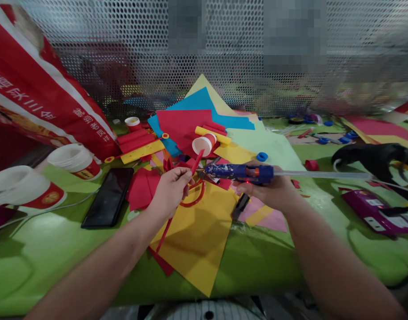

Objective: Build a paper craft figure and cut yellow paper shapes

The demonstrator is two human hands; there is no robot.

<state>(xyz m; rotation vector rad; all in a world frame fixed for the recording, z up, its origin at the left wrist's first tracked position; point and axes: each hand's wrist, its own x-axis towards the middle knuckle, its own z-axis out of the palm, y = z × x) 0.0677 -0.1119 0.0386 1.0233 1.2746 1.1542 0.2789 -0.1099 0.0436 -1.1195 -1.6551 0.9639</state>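
Observation:
My right hand (264,189) is closed round a blue hot glue gun (229,171), a long clear glue stick (320,174) jutting from its back end. The gun's nozzle points left, close to the fingers of my left hand (174,186). Those fingers pinch a narrow red paper strip (198,162), which slants up to the right. Just beyond its upper end lies a small red-and-white paper cup (204,144) on its side. Under both hands is a yellow paper sheet (204,231), and the red handle loop of what look like scissors (195,200) shows between them.
Stacked white cups (74,162) and a black phone (107,198) occupy the left. Behind are coloured paper sheets (190,126) and a perforated metal panel (140,44). A purple power strip (377,211) with cables and a black object (374,158) lie right. A red bag (50,84) leans at back left.

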